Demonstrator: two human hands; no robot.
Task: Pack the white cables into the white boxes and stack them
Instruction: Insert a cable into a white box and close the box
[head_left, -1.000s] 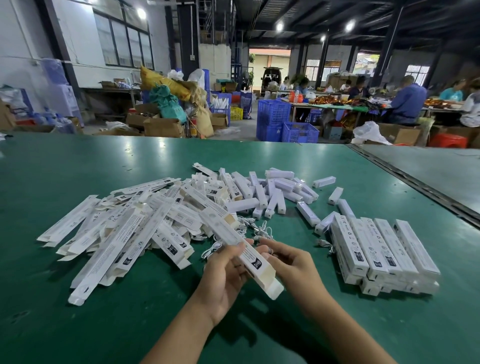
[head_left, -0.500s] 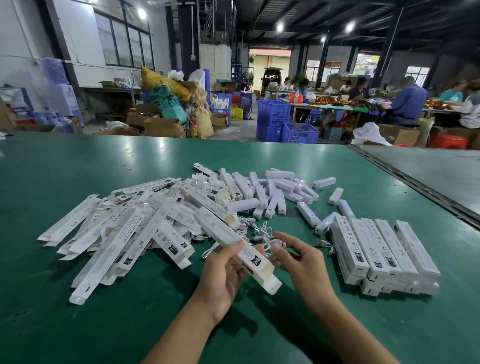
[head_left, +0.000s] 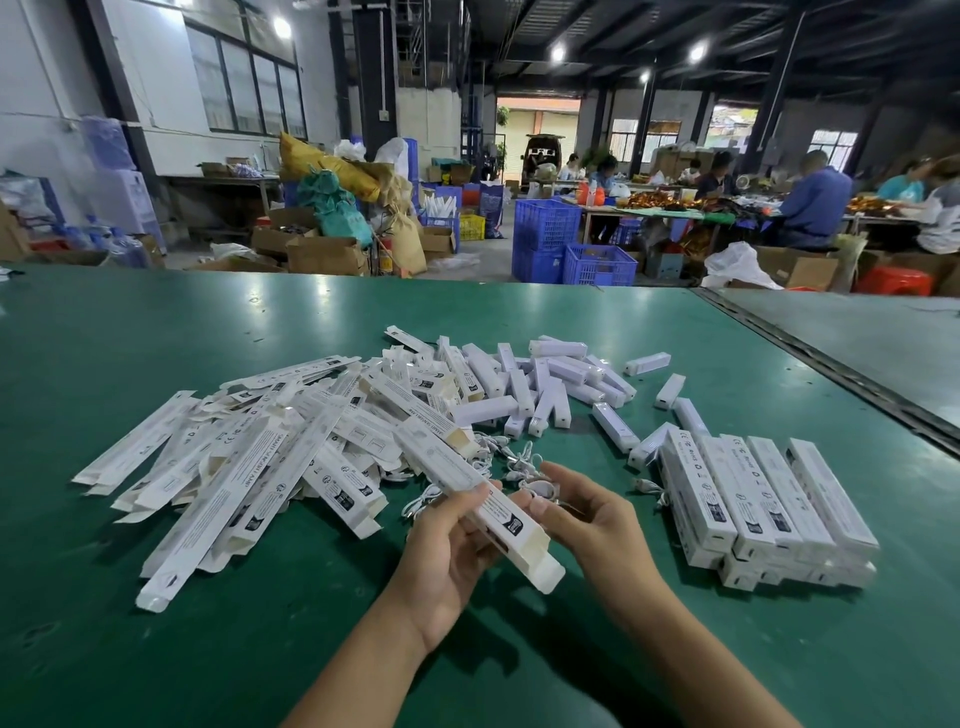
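My left hand (head_left: 451, 545) grips a long white box (head_left: 511, 525) near its open lower end, and the box slants up to the left over the table. My right hand (head_left: 589, 512) pinches a coiled white cable (head_left: 543, 488) just right of the box. More loose white cables (head_left: 511, 457) lie tangled behind my hands. A heap of flat, unfilled white boxes (head_left: 249, 457) spreads across the left. Packed boxes sit in a neat stack (head_left: 763, 504) at the right, two layers high.
Small white rectangular units (head_left: 550, 384) lie scattered behind the cables. The green table (head_left: 156, 623) has a metal seam (head_left: 841, 384) at the right. Beyond its far edge stand blue crates (head_left: 545, 239), cardboard boxes, and people seated at other tables.
My right hand has lifted a coiled cable from the tangle and drawn it toward the box. The box has dropped slightly in my left hand.
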